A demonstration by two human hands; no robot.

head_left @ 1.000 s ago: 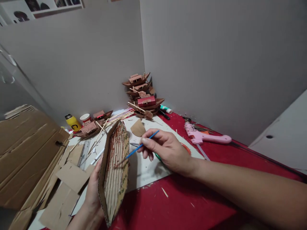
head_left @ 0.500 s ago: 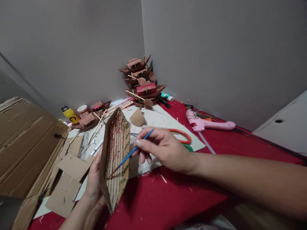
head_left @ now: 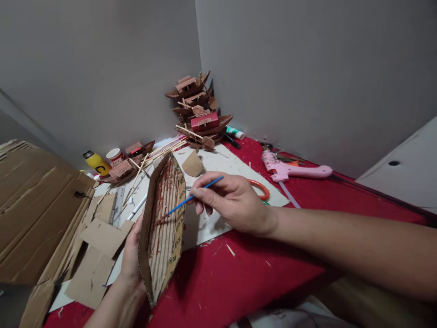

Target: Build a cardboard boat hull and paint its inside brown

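Note:
My left hand grips a cardboard boat hull from its left side and underneath; most of its fingers are hidden behind the hull. The hull is tilted up, its open inside facing me, with ridged corrugation along the floor. Reddish-brown paint streaks the far and left part of that floor, while the near end is bare tan. Between thumb and fingers, my right hand pinches a thin blue paintbrush. Its brown-stained tip touches the ridges around the middle of the hull.
Finished brown model boats are stacked in the corner. A pink glue gun lies at right, near orange-handled scissors. At left are a large cardboard box, cardboard pieces, a yellow bottle and a paper cup.
The brush tip has moved up the hull, away from me, from the lower left to about the middle. More brown paint shows there. The camera view has shifted slightly.

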